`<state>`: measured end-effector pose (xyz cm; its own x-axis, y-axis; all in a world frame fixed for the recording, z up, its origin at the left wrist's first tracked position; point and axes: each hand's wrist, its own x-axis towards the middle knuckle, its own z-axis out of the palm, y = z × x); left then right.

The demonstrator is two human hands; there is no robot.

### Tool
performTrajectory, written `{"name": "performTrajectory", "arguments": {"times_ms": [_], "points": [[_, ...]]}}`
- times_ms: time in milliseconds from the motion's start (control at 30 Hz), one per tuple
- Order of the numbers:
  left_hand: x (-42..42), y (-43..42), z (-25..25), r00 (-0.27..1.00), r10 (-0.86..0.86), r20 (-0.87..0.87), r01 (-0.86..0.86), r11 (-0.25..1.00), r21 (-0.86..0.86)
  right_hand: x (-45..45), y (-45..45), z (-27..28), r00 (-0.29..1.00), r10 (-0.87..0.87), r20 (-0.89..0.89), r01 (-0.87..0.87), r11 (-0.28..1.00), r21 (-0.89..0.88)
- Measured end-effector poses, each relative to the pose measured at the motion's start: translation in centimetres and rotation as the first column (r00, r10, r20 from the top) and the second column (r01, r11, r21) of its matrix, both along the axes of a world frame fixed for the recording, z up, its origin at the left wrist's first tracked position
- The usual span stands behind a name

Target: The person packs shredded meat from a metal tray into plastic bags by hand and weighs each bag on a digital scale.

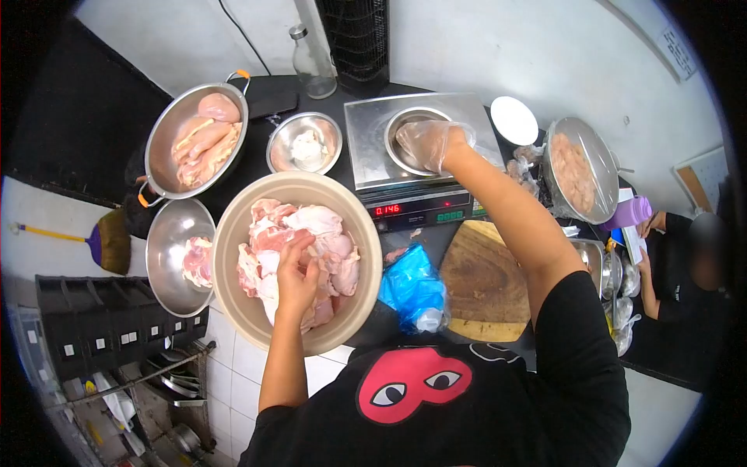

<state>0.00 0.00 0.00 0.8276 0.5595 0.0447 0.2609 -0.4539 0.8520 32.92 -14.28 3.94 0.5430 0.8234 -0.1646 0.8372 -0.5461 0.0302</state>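
The left hand [298,276] is down in a big tan tub [226,261], at the near edge of the dark surface [362,327], on the left side. Its fingers are a bit bent, right at the pink raw chicken [342,265] that fills the middle of the tub. You cannot tell if they pinch a piece.

The right hand [426,144] wears a thin, see-through plastic glove. It reaches into a small metal bowl [418,114], and its fingertips are hard to see, so you cannot tell if they are spread or pressed together. The bowl sits on a flat silver scale [366,156] near the far edge. Red numbers on the scale say 0.146.

Left of the scale is a metal bowl with a white lump [308,148] in it. At the far left corner, a pan [161,165] with orange handles holds long pieces of chicken. Below that pan, a shiny bowl [166,261] has more meat in it and is just beside the tub.

By the near edge, a blue bag [412,288] lies between the tub and a round wooden board [486,276]. Toward the right edge, another pan [572,171] holds pale meat under clear plastic.
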Motion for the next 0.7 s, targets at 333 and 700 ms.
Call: {"name": "performTrajectory", "arguments": {"times_ms": [333, 700], "points": [[-0.6, -0.1, -1.3, 0.997, 0.028, 0.072, -0.026, 0.999, -0.03, -0.8, 0.4, -0.7, 0.99, -0.12, 0.068, 0.127, 0.987, -0.097], [-1.0, -0.2, -1.2, 0.999, 0.004, 0.033, -0.002, 0.998, -0.06, -1.1, 0.1, 0.1, 0.976, -0.212, 0.047, 0.211, 0.977, 0.02]]}}
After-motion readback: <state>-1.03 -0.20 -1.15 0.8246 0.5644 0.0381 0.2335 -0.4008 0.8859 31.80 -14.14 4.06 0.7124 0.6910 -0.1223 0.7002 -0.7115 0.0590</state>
